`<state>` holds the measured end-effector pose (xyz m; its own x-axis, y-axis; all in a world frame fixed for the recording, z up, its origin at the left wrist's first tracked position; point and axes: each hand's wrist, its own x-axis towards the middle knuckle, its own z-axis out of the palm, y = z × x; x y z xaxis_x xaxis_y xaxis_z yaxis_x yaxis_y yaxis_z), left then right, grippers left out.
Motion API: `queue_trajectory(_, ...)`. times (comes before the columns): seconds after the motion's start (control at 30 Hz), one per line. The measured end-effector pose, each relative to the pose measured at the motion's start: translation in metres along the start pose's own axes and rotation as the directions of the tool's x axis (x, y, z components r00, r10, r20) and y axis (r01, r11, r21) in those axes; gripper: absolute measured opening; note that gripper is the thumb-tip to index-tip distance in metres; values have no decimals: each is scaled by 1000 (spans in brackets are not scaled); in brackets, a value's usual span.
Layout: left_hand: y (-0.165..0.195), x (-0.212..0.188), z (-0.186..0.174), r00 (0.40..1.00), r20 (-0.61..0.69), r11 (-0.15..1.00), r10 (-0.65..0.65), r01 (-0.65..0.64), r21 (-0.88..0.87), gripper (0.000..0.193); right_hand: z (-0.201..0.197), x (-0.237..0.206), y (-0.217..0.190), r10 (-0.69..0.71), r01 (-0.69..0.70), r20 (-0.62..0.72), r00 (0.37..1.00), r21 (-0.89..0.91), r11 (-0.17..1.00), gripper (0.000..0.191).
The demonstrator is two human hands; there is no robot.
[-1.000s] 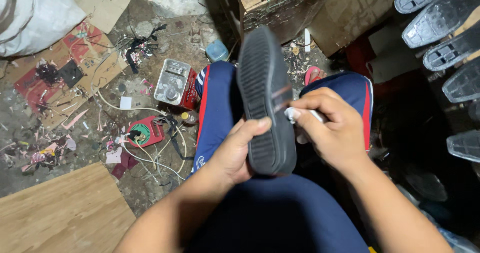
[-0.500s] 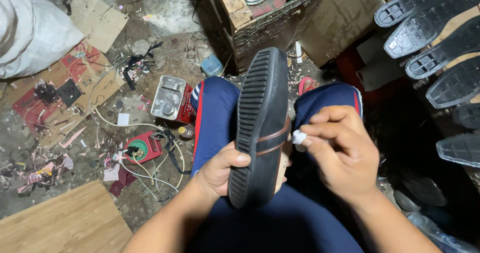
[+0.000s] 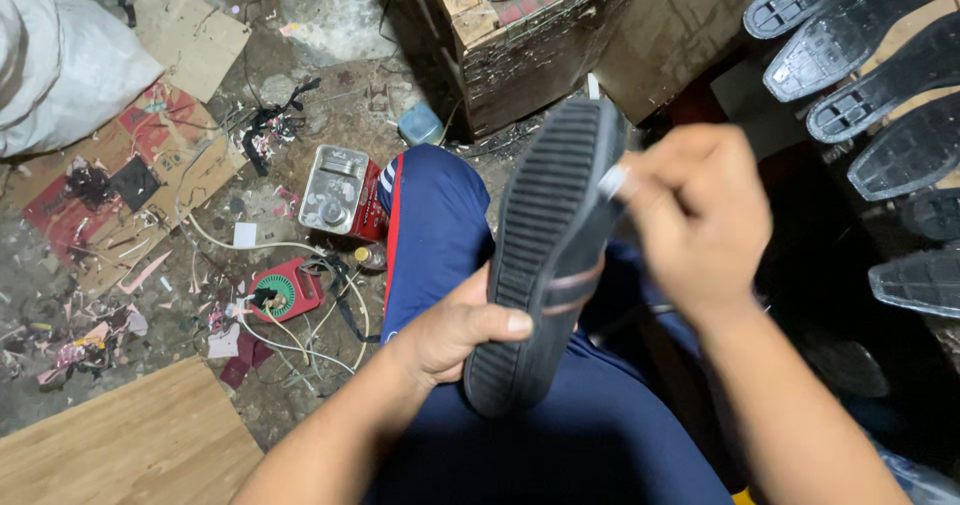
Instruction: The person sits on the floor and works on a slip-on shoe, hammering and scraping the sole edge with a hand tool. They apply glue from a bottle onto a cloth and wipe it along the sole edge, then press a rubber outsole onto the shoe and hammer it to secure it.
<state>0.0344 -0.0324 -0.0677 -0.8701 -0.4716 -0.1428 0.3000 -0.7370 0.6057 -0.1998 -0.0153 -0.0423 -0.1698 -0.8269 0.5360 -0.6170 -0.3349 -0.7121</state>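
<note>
- Our left hand (image 3: 455,330) grips a black shoe sole (image 3: 545,255) at its waist, thumb across the ribbed tread, held tread-up over our lap.
- Our right hand (image 3: 695,215) pinches a small white piece (image 3: 612,180), perhaps chalk or a cloth, against the sole's upper right edge; the hand is blurred.
- We judge the edge work to be midway: only the toe end is being touched, the heel end not.
- More black soles (image 3: 860,75) lie in a row at right; whether finished, we cannot tell.

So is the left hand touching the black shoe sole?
Touching: the head view shows the left hand gripping the black shoe sole, thumb pressed across its ridged face.
</note>
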Motion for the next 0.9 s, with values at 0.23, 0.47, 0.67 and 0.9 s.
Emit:
queue_trajectory(0.23, 11, 4, 7, 997, 35, 955, 74, -81, 285, 87, -6, 27, 47, 520, -416, 110, 847, 747, 519, 9)
queue_trajectory(0.47, -25, 16, -25, 995, 47, 896, -93, 104, -432, 83, 13, 5, 66, 520, -459, 282, 807, 852, 250, 11)
queue_trajectory(0.67, -14, 8, -11, 994, 20, 961, 104, -95, -259, 88, 16, 3, 71, 404, -317, -19, 915, 583, 748, 9)
queue_trajectory(0.9, 2, 12, -6, 929, -313, 965, 198, -241, -103, 93, -3, -23, 3, 498, -570, 279, 821, 358, 740, 15)
